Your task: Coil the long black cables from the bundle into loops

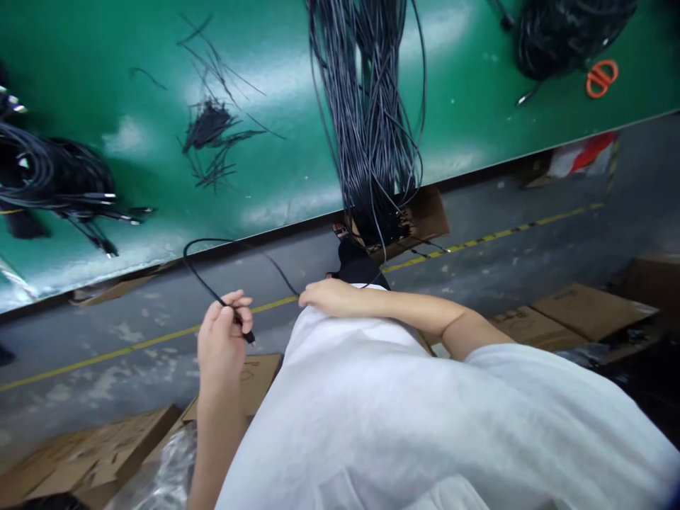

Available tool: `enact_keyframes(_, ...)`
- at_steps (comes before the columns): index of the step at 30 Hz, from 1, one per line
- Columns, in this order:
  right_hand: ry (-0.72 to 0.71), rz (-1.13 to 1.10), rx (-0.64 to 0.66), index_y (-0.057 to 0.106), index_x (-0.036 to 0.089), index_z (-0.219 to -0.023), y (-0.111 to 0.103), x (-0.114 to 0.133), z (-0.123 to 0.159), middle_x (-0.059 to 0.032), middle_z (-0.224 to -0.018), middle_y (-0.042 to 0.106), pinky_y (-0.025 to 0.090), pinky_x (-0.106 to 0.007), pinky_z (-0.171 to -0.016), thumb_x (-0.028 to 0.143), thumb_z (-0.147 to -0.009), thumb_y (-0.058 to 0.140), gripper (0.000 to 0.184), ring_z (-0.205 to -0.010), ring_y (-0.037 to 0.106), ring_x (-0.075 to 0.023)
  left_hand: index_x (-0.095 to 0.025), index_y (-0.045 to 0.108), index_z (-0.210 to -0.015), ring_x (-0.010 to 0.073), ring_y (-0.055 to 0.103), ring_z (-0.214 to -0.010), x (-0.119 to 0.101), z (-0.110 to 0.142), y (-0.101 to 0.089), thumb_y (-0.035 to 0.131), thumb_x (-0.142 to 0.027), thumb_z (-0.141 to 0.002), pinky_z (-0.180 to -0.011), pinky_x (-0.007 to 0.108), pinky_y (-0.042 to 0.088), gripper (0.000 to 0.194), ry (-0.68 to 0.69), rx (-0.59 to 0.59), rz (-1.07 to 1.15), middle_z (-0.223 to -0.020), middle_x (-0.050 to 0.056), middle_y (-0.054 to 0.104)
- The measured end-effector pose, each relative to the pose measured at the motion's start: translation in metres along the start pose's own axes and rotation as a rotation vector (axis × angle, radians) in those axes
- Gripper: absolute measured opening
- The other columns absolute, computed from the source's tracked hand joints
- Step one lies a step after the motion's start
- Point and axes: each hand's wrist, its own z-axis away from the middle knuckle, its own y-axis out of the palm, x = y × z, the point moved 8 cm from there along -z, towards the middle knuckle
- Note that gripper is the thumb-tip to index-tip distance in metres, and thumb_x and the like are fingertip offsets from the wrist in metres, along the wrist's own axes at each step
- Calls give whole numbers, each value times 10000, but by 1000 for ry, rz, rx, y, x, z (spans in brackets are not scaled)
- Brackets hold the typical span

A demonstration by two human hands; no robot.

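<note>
I have the left hand [223, 340] pinching the black cable [204, 280] near its plug [248, 336], the right hand [332, 297] gripping it farther along, both short of the surface [276, 71]. A cable bundle [375, 120] hangs over its near edge [276, 225], blocking the middle; open green runs left to scraps [210, 127], right to orange-handled scissors [602, 78].

The left hand [222, 331] holds a black cable [206, 285] near its plug [250, 338], the right hand [330, 297] farther along it. A cable bundle [378, 134] drapes off the green worktop [276, 64]; orange-handled scissors [602, 77] lie at its right.
</note>
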Motion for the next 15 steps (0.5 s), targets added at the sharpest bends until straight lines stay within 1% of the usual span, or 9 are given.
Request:
enact_keyframes(2, -175, 77, 137, 682, 174, -1034, 12, 30, 2, -61, -1005, 668, 384, -256, -695, 68, -907, 504, 243, -895, 607, -169, -168, 649, -1099, 104, 576, -713, 5, 2, 9, 611, -313, -826, -561, 194, 445, 311, 39, 73, -255, -1004, 70, 673)
enact_keyframes(3, -233, 85, 146, 676, 183, -1045, 14, 42, 4, -55, -1014, 670, 360, -253, -665, 87, -915, 507, 234, -878, 605, -164, -180, 629, -1140, 122, 599, -773, 10, 4, 17, 580, -314, -848, -627, 216, 476, 325, 46, 136, -374, -1050, 72, 674)
enact_keyframes(5, -259, 46, 62, 644, 196, -1081, 9, 56, 4, -42, -1059, 669, 326, -246, -636, 145, -948, 498, 204, -862, 601, -150, -189, 617, -1116, 152, 609, -840, 20, 13, 31, 539, -331, -870, -721, 256, 494, 294, 20, 279, -554, -1031, 62, 675)
enact_keyframes(6, -229, 9, -2, 624, 201, -1095, 4, 57, 3, -32, -1058, 669, 317, -241, -633, 175, -957, 501, 186, -851, 598, -143, -189, 621, -1053, 152, 596, -805, 26, 18, 36, 525, -340, -877, -716, 258, 484, 251, -9, 336, -607, -948, 45, 670)
enact_keyframes(8, -136, -91, -113, 594, 203, -1087, -5, 45, 5, -8, -987, 674, 314, -230, -633, 244, -952, 543, 150, -802, 589, -130, -192, 607, -938, 128, 518, -662, 35, 27, 43, 500, -360, -893, -640, 243, 439, 204, -76, 413, -643, -769, 1, 607)
enact_keyframes(10, -77, -209, -214, 594, 197, -1019, -14, 23, 13, 11, -898, 665, 340, -221, -661, 306, -932, 585, 140, -771, 579, -120, -191, 592, -933, 110, 425, -562, 42, 34, 45, 469, -401, -912, -568, 239, 384, 245, -135, 450, -622, -687, -26, 538)
enact_keyframes(12, -14, -316, -404, 605, 185, -921, -28, -16, 30, 10, -869, 652, 375, -218, -718, 315, -927, 581, 133, -786, 574, -115, -185, 593, -995, 111, 407, -545, 49, 37, 43, 460, -443, -913, -543, 243, 357, 302, -174, 469, -618, -676, -31, 515)
enact_keyframes(14, 146, -418, -706, 606, 179, -855, -43, -76, 62, 4, -865, 639, 399, -220, -779, 285, -923, 564, 133, -824, 571, -115, -184, 595, -1025, 119, 420, -553, 54, 37, 37, 472, -463, -903, -541, 246, 347, 329, -184, 464, -650, -662, -34, 500)
enact_keyframes(15, 279, -506, -884, 605, 180, -851, -48, -112, 84, 5, -867, 632, 405, -215, -799, 268, -918, 565, 118, -839, 568, -110, -187, 597, -1028, 121, 420, -553, 57, 37, 34, 477, -465, -899, -542, 248, 344, 329, -187, 467, -670, -655, -37, 493)
